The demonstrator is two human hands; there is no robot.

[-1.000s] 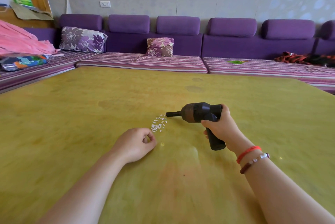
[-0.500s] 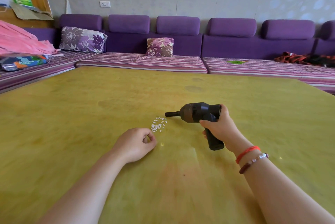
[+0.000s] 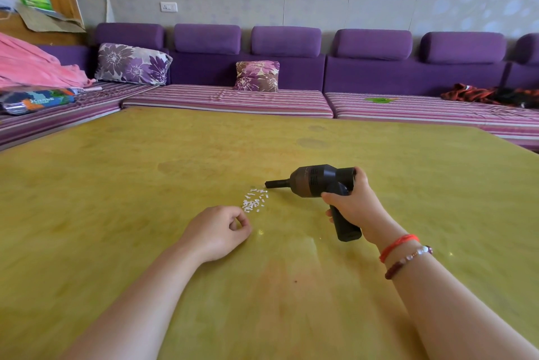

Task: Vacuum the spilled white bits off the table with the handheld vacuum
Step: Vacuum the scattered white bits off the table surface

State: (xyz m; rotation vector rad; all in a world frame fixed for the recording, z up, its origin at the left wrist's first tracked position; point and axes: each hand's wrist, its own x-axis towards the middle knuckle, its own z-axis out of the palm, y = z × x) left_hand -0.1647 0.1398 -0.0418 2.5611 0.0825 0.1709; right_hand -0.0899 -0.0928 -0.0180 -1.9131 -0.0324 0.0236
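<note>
- The left hand (image 3: 217, 233) is rested on the yellow counter (image 3: 116, 214), its fingers (image 3: 237, 221) loosely curled and holding nothing.
- White bits (image 3: 254, 200) are scattered just beyond it.
- A black handheld vacuum (image 3: 319, 184) is gripped by the right hand (image 3: 357, 205), with its nozzle at the bits' far edge.

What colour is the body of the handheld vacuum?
The handheld vacuum is black with a brownish front section, best seen in the head view.

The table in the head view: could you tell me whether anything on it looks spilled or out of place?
Yes. A small cluster of white bits lies scattered on the yellow table, just beyond the left hand. The handheld vacuum, gripped by the right hand, points its nozzle at the cluster's far edge.
</note>
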